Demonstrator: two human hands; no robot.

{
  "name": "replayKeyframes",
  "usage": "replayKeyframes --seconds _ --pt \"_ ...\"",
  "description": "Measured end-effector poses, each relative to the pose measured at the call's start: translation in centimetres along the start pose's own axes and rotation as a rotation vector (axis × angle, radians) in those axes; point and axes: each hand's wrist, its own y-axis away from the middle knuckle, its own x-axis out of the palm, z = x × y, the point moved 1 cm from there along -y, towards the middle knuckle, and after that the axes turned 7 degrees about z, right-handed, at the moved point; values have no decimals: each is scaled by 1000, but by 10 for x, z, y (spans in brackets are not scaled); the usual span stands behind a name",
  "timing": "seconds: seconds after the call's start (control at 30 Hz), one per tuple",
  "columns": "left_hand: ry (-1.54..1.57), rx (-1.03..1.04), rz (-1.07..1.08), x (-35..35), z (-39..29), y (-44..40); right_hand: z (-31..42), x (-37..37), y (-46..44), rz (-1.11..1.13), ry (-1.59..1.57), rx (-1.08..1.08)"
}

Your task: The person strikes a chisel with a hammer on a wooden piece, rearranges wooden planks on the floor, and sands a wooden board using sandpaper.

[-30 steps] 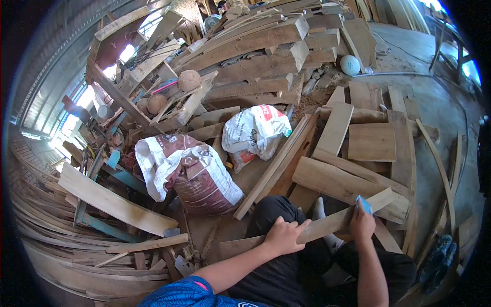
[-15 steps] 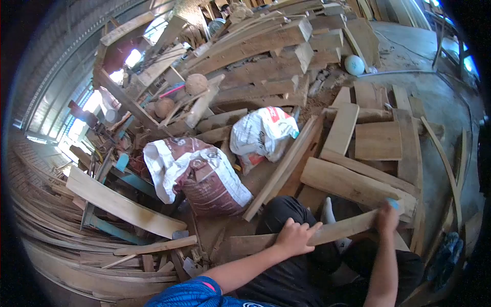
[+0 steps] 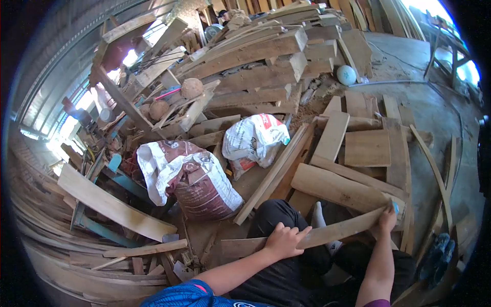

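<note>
In the head view, the left hand (image 3: 284, 241) is clamping the board (image 3: 338, 233), which is lying across the person's legs (image 3: 276, 220). The right hand (image 3: 387, 220) is gripping a small blue pad (image 3: 395, 207) at the board's right end, near a wider plank (image 3: 332, 187); its palm is hiding the contact. Working well is probably calling for a firm left grip, with the pad pressing flat and evenly, fingers avoiding the edges.

Maroon sack (image 3: 199, 193) beside white sack (image 3: 253, 140), ball (image 3: 346, 75) beyond.
</note>
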Motion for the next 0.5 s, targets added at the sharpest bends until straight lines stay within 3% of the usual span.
replayKeyframes --seconds 0.17,0.23,0.33,0.37,0.43,0.5 --pt "22 12 -22 1 3 0 5 6 2 83 80 21" --pt "34 -17 -11 2 2 0 17 33 31 161 100 -231" --pt "98 -46 5 5 -4 -7 82 48 111 282 340 -427" --pt "102 -55 -12 6 -3 -9 98 43 132 284 269 -604" --pt "87 -72 -15 4 0 -6 84 50 115 309 395 -684" --pt "84 -96 -3 3 -3 -6 53 46 73 142 235 -478"
